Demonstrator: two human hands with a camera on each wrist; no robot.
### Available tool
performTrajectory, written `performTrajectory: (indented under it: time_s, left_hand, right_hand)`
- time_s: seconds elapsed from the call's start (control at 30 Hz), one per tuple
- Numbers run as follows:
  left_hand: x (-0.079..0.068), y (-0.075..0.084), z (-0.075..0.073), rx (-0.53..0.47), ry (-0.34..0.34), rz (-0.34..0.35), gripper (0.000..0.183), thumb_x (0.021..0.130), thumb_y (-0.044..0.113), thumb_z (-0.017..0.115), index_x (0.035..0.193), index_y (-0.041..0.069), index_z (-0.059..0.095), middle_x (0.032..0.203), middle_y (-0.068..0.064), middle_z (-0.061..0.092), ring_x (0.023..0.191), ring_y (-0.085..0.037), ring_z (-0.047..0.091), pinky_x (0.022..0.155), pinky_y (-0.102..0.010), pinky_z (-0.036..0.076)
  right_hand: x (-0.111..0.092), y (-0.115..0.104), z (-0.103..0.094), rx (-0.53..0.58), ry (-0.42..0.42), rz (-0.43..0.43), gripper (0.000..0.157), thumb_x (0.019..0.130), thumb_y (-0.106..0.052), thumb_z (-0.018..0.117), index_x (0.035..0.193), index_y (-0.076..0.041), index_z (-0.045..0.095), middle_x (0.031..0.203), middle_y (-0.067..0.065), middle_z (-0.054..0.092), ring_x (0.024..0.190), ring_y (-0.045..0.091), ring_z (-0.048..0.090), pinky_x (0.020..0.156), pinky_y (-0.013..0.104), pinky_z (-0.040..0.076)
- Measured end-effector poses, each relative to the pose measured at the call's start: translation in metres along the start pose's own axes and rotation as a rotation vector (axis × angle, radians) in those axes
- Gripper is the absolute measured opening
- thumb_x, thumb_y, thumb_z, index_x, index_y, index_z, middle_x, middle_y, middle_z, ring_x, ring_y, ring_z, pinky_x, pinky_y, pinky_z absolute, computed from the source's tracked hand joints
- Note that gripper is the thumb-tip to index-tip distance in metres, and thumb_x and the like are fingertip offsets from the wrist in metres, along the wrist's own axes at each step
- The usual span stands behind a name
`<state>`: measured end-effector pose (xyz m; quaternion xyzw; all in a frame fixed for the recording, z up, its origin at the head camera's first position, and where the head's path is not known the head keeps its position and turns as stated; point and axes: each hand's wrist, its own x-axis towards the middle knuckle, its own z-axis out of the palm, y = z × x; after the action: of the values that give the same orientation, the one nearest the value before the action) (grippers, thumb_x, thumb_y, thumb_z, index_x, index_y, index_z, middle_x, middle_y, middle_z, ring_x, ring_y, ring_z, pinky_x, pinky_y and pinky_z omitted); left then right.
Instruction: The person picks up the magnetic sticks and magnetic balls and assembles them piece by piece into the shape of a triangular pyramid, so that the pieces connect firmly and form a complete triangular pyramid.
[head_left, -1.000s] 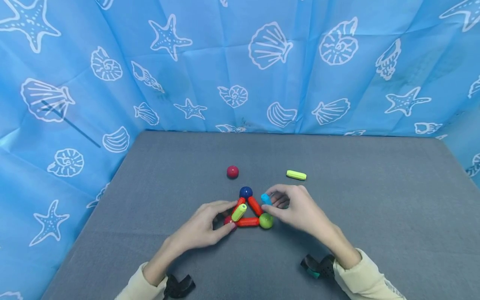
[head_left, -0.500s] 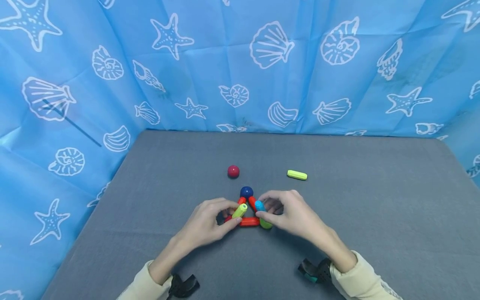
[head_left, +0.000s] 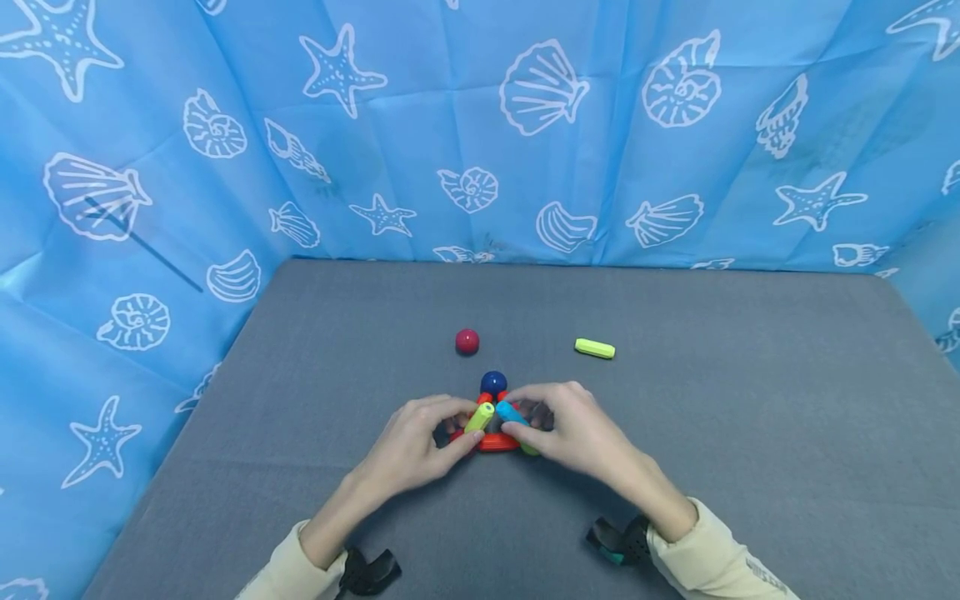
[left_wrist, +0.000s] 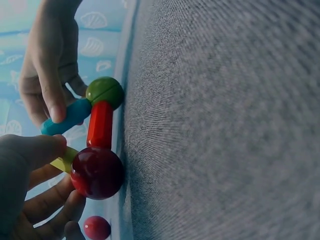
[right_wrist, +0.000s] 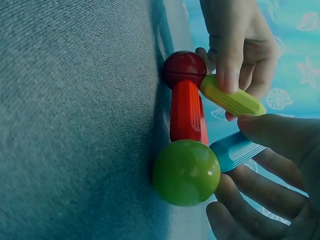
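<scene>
A triangle of red magnetic rods point(head_left: 498, 442) lies on the table, with a dark blue ball point(head_left: 493, 383), a dark red ball point(left_wrist: 97, 173) and a green ball point(right_wrist: 186, 172) at its corners. My left hand point(head_left: 415, 442) pinches a yellow-green rod point(right_wrist: 231, 98) that slants up from the dark red ball. Between thumb and fingers of my right hand point(head_left: 576, 423) is a light blue rod point(right_wrist: 235, 151), its lower end at the green ball. Both held rods lean inward, their upper ends close together over the triangle. Fingers partly hide the far red rods in the head view.
Behind the triangle, a loose red ball point(head_left: 467, 342) rests on the grey table point(head_left: 712, 375). Another yellow-green rod point(head_left: 595, 348) lies at the back right. A blue shell-patterned curtain point(head_left: 420, 133) hangs along the far and side edges.
My right hand has moved left and brought the light blue rod to the green ball, tilting it inward. My left hand has shifted slightly right, still holding the yellow-green rod.
</scene>
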<state>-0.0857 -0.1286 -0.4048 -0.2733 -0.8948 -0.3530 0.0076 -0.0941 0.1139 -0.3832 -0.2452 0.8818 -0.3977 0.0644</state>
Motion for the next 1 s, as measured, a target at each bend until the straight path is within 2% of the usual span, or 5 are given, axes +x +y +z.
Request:
performTrajectory:
  time_s: [0.63, 0.83, 0.93, 1.0]
  left_hand:
    - [0.003, 0.002, 0.001, -0.004, -0.018, -0.025, 0.025, 0.091, 0.027, 0.078, 0.114, 0.019, 0.074, 0.091, 0.008, 0.068, 0.079, -0.004, 0.059, 0.07, -0.022, 0.051]
    - [0.002, -0.001, -0.002, 0.019, -0.075, -0.085, 0.043, 0.087, 0.035, 0.082, 0.124, 0.017, 0.071, 0.098, 0.006, 0.069, 0.082, -0.005, 0.058, 0.072, -0.021, 0.049]
    - [0.001, -0.003, -0.004, 0.036, -0.119, -0.121, 0.047, 0.084, 0.038, 0.084, 0.124, 0.016, 0.071, 0.099, 0.007, 0.069, 0.082, -0.005, 0.057, 0.072, -0.02, 0.047]
    - [0.001, -0.005, -0.005, 0.045, -0.146, -0.136, 0.046, 0.084, 0.04, 0.083, 0.123, 0.016, 0.073, 0.098, 0.008, 0.069, 0.082, -0.004, 0.056, 0.072, -0.02, 0.046]
  right_hand:
    - [-0.002, 0.004, 0.002, 0.019, 0.006, -0.002, 0.027, 0.091, -0.019, 0.078, 0.116, -0.008, 0.075, 0.086, -0.003, 0.073, 0.072, 0.001, 0.06, 0.067, 0.022, 0.055]
    - [-0.003, 0.007, -0.003, 0.028, -0.012, 0.006, 0.029, 0.093, -0.024, 0.076, 0.12, -0.011, 0.074, 0.094, -0.003, 0.075, 0.078, 0.001, 0.064, 0.07, 0.023, 0.056]
    - [-0.002, 0.01, -0.009, 0.0, 0.019, 0.008, 0.029, 0.095, -0.026, 0.074, 0.12, -0.012, 0.073, 0.097, -0.003, 0.076, 0.082, 0.004, 0.067, 0.072, 0.026, 0.058]
    - [-0.001, 0.015, -0.014, -0.034, 0.067, 0.005, 0.028, 0.095, -0.024, 0.074, 0.119, -0.01, 0.074, 0.1, 0.001, 0.077, 0.087, 0.01, 0.07, 0.075, 0.032, 0.059]
